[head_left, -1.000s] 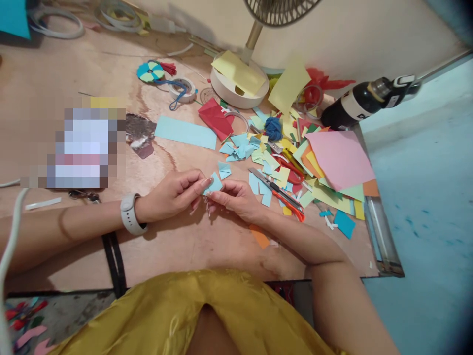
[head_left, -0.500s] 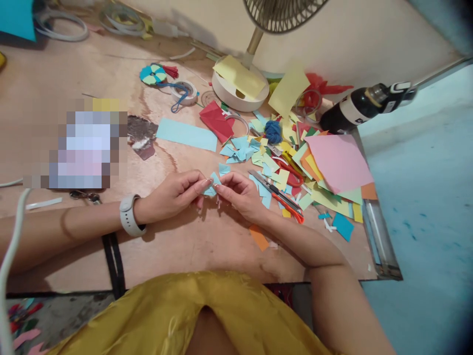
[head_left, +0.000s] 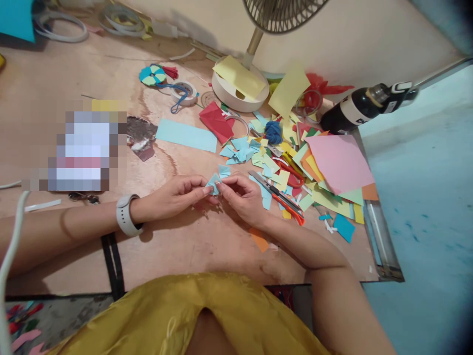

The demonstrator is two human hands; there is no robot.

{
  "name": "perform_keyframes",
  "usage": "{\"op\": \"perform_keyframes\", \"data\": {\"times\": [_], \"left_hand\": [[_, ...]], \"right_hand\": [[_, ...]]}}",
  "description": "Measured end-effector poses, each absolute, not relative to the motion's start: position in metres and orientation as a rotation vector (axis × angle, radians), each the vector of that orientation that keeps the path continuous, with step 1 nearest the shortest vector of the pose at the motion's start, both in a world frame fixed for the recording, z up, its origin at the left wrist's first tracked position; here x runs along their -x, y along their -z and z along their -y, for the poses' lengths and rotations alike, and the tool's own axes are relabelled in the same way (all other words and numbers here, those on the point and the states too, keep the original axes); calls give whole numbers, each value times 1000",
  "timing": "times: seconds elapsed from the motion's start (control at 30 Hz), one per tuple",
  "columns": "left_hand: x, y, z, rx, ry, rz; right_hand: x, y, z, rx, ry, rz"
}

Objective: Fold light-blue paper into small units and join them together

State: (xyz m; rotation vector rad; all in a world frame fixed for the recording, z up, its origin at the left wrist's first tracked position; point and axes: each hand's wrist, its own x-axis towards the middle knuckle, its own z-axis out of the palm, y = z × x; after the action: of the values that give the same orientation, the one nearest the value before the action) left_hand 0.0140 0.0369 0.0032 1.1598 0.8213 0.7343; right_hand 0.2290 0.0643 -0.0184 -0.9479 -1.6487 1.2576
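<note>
A small folded piece of light blue paper (head_left: 213,183) is pinched between both hands, just above the tabletop. My left hand (head_left: 186,191), with a pale watch on its wrist, closes on its left side. From the right, my right hand (head_left: 240,195) grips it between thumb and fingers. Another light blue paper square (head_left: 224,170) lies just beyond the fingertips. A heap of folded light blue pieces (head_left: 241,149) sits farther back. Beside my right hand rests an orange-handled box cutter (head_left: 279,197), its blade out. The far fingers of both hands are partly hidden.
A light blue paper strip (head_left: 186,134) lies behind the hands. Paper scraps, red scissors (head_left: 291,172), blue yarn (head_left: 273,132) and pink paper (head_left: 340,162) crowd the right. A fan base (head_left: 240,101) and black bottle (head_left: 351,111) stand behind. An orange scrap (head_left: 259,240) lies near my right forearm.
The fingers have shifted around the folded blue paper, which has turned and shows a more pointed shape. My left hand has moved slightly; the things on the table stay put.
</note>
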Motion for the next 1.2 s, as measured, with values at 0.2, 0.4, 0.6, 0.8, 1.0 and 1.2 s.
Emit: {"op": "perform_keyframes", "data": {"times": [0.2, 0.4, 0.6, 0.8, 1.0, 1.2], "left_hand": [[-13, 2, -38, -1141, -698, -814], [-13, 2, -38, -1098, -720, -820], [-12, 3, -37, -1050, -744, -835], [-9, 7, -41, -915, -709, -730], [-6, 13, -43, -808, -719, -617], [-13, 5, -41, -884, -730, -689]], "right_hand": [[-229, 20, -64, 927, -1317, 1648], [-230, 22, -66, 862, -1185, 1724], [-233, 22, -67, 695, -860, 1870], [-246, 27, -74, 469, -272, 2180], [-255, 24, -77, 642, -265, 2520], [-248, 17, -73, 699, -518, 2419]]}}
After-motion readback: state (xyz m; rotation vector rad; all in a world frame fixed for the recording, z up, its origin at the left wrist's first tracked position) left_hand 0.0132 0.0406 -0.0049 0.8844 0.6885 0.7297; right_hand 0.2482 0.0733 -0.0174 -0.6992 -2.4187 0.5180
